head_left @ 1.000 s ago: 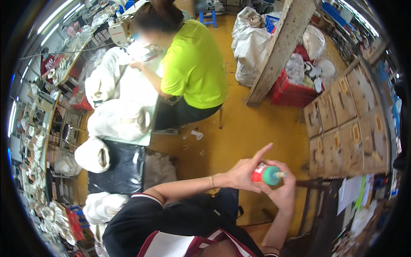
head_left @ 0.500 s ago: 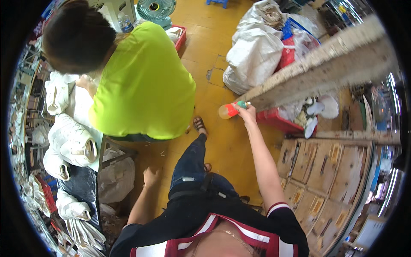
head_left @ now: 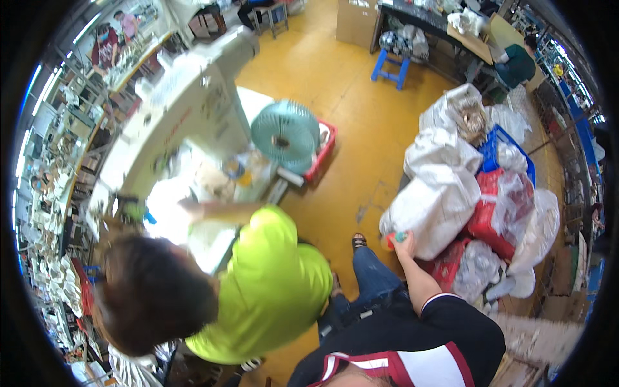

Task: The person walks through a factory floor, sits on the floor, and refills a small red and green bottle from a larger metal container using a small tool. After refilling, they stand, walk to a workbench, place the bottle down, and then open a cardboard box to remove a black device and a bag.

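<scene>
My right hand (head_left: 406, 248) is closed around the top of a bottle (head_left: 391, 241) with a red label and a green top. It hangs beside the white sacks (head_left: 431, 200) on the right, and my fingers hide much of it. My left hand is out of view. Close on my left, a person in a lime shirt (head_left: 274, 290) sits at a large sewing machine (head_left: 187, 103), one arm stretched into the bright light under it.
A green fan (head_left: 285, 135) and a red crate (head_left: 331, 149) stand beyond the machine. Red bins (head_left: 485, 222) and a blue crate (head_left: 530, 161) crowd the right. Yellow floor (head_left: 348, 84) runs ahead to a blue stool (head_left: 389, 68) and a dark table (head_left: 419, 19).
I have moved forward, alongside the seated person; the sewing machine and sacks are nearer. My right hand still holds the bottle. My left hand has gone out of view.
</scene>
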Available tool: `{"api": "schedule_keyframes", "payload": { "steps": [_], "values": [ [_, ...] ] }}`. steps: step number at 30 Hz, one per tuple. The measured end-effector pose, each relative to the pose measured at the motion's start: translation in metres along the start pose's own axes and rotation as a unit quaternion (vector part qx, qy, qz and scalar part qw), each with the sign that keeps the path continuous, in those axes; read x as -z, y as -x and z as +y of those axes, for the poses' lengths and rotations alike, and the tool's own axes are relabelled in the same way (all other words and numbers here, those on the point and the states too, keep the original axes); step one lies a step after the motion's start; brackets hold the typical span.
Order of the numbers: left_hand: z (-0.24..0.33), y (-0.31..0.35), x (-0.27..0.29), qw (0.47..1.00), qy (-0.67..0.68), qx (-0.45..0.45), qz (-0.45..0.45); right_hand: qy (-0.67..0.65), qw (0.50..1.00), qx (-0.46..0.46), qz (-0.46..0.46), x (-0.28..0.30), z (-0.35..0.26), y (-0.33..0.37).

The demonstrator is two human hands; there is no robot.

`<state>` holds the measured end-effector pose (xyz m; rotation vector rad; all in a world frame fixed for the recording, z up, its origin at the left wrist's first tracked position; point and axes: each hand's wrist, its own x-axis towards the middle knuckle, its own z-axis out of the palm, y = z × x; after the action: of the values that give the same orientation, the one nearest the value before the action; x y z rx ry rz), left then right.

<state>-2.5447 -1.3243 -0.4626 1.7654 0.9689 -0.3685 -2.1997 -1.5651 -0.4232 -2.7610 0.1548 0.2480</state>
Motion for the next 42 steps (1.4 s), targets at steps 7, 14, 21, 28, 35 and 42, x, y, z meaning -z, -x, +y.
{"api": "schedule_keyframes", "payload": {
  "steps": [7, 14, 21, 28, 35, 42],
  "values": [
    [0.216, -0.252, 0.062, 0.995, 0.036, -0.078, 0.054, -0.020, 0.998, 0.057, -0.024, -0.010, -0.086, -0.194],
    [0.280, -0.414, -0.014, 0.973, 0.064, 0.188, 0.115, -0.128, 0.968, 0.217, -0.014, 0.008, -0.231, -0.451],
    [0.552, -0.599, 0.074, 0.881, 0.214, -0.120, 0.404, -0.288, 0.915, 0.282, -0.023, 0.037, -0.464, -0.654],
    [0.954, -0.769, 0.262, 0.866, 0.044, -0.429, 0.251, -0.442, 0.839, 0.301, -0.101, 0.033, -0.714, -0.833],
    [1.152, -0.957, 0.405, 0.839, -0.020, -0.481, 0.256, -0.264, 0.885, 0.376, 0.070, 0.066, -0.939, -1.009],
    [1.327, -1.184, 0.519, 0.860, 0.142, -0.435, 0.226, -0.255, 0.860, 0.409, 0.167, 0.058, -1.150, -1.230]
  ]
}}
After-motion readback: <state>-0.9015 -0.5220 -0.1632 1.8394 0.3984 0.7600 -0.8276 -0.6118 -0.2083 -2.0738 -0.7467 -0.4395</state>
